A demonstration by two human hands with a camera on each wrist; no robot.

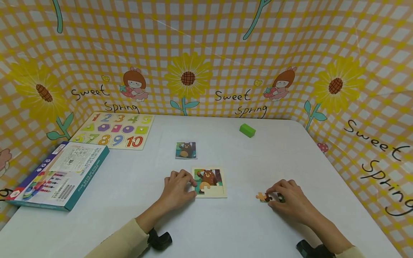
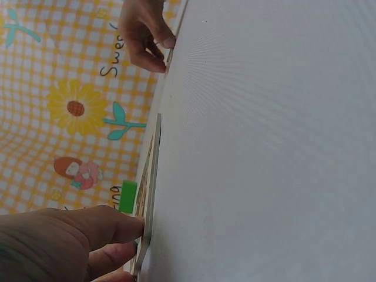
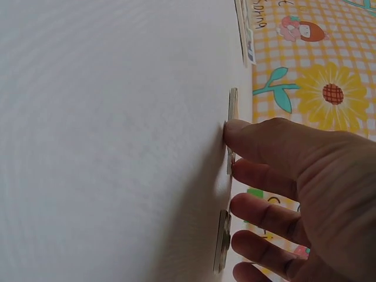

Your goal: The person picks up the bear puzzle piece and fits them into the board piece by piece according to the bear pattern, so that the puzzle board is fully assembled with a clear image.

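A square wooden jigsaw board (image 1: 211,194) with a bear picture lies on the table, its lower right part showing bare wood. My left hand (image 1: 178,189) holds the board's left side with thumb and fingers at the edge, as the left wrist view also shows. To the right, my right hand (image 1: 292,200) pinches a jigsaw piece (image 1: 260,196), tan and brown, between thumb and index finger, low at the tabletop. Another jigsaw piece (image 1: 281,197), dark with green, lies beneath the right fingers; its edge (image 3: 222,241) shows in the right wrist view.
Behind the board lies a small bear picture card (image 1: 186,150). A green block (image 1: 247,130) is at the back right. At the left are a number board (image 1: 116,131) and a flat box (image 1: 61,175). Checked cloth (image 1: 206,43) walls the back and sides.
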